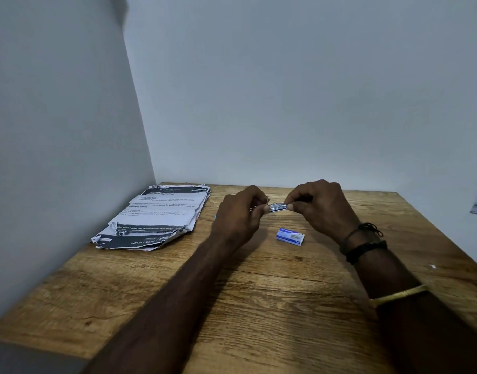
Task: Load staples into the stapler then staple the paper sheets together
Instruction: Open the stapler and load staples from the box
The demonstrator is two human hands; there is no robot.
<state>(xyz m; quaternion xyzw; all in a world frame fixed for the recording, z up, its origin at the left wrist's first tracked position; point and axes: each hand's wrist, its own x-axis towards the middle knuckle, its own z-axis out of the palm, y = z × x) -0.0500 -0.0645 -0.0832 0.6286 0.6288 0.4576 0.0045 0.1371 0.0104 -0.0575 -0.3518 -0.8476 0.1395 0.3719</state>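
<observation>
Held just above the wooden table, between both hands: a short silvery staple strip, lying roughly level, well clear of the small blue staple box on the boards just below and toward the right wrist. Judged very light, stiff along its length yet brittle, likely to snap at the glued joints if bent or squeezed across the middle; smooth metal, so prone to slipping from a loose pinch. Best taken by the two ends or the flat sides, pressed lightly, kept straight. Left hand curled, thumb and forefinger pinching the strip's left end, knuckles turned up and away. Right hand also curled, thumb under and fingertips over the right end, a narrow pinch, wrist cocked with dark cords round it and a gold bangle further up the forearm. Both forearms reaching in from the near edge, converging. No stapler plainly in view; possibly hidden inside the left palm, cannot tell. Crumpled printed paper sheets stacked far left by the wall, untouched, well apart from the hands.
</observation>
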